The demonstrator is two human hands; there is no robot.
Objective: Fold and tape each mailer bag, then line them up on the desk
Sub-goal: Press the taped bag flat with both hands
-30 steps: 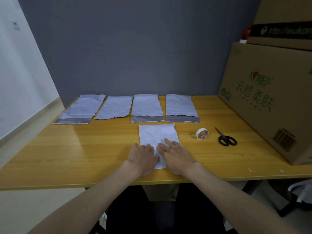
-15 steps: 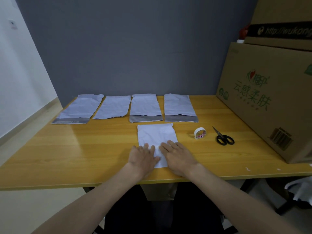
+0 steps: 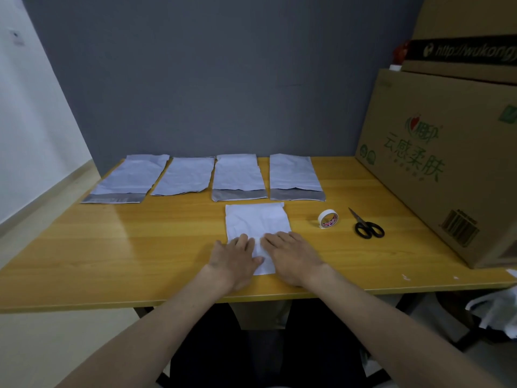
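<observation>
A white folded mailer bag [image 3: 256,221] lies flat on the wooden desk [image 3: 126,247] in front of me. My left hand [image 3: 235,259] and my right hand [image 3: 291,254] press flat on its near end, fingers straight, side by side. Behind it, several flat mailer bags lie in a row along the back of the desk, from the leftmost bag [image 3: 126,179] to the rightmost bag [image 3: 293,176]. A roll of white tape [image 3: 328,218] stands right of the folded bag, and black-handled scissors [image 3: 365,225] lie just beyond it.
A big cardboard box [image 3: 447,163] fills the right side of the desk, with another box [image 3: 470,32] stacked on top. A grey wall stands behind the desk. A white plastic bag [image 3: 498,312] hangs below the desk's right edge.
Both hands stay pressed on the near end of the folded bag, shifting slightly. Nothing else on the desk has moved.
</observation>
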